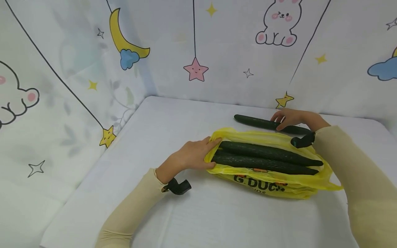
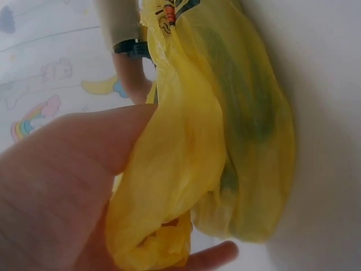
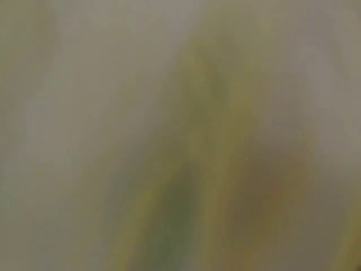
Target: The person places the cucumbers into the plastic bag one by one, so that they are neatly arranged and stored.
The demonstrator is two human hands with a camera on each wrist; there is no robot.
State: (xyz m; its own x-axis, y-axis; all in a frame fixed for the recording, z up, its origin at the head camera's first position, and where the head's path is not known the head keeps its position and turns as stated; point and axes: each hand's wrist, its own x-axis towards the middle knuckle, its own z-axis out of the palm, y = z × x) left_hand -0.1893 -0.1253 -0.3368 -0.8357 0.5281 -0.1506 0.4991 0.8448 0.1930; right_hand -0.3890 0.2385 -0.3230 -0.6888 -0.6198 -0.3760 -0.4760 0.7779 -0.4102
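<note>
A yellow plastic bag with dark lettering lies on its side, its mouth spread wide. Two long dark green cucumbers lie side by side in it, and green shows through the plastic in the left wrist view. At the bag's left end my left hand grips the rim, with the thumb on one side of the plastic. Behind the bag, another cucumber lies along the table, and my right hand holds it with thumb and fingers across its middle. The right wrist view is too blurred to read.
The white table ends at the back against a cartoon-printed cloth. A loose corner of the bag sticks out to the right, under the right forearm. A dark wrist camera hangs over the bag's back rim.
</note>
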